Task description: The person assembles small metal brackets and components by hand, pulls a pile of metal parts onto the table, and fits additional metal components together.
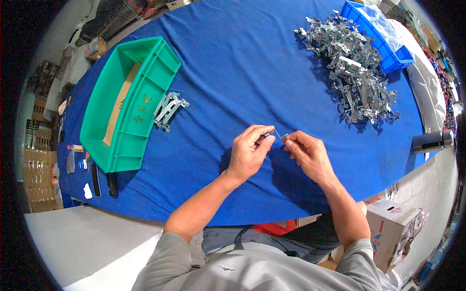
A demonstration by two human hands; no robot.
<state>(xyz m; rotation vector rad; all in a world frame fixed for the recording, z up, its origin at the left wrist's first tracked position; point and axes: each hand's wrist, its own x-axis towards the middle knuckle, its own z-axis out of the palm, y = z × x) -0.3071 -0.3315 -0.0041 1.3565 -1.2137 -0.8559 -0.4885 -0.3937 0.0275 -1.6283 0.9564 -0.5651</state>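
Over the near middle of the blue cloth, my left hand (248,153) and my right hand (309,154) are close together. Both are closed in a pinch on one small metal bracket (277,133), whose thin bright edge shows between the fingertips. Most of it is hidden by the fingers. At the far right lies a big tangled heap of similar metal brackets (357,68). A short row of brackets (170,110) lies to the left, beside the green bin's right wall.
A green plastic bin (148,119) with a cardboard strip inside stands at the left. A blue crate (383,46) with clear plastic film stands behind the heap. A dark cylinder (432,141) is at the right edge. Small items, including a black strip (96,180), lie at the left edge.
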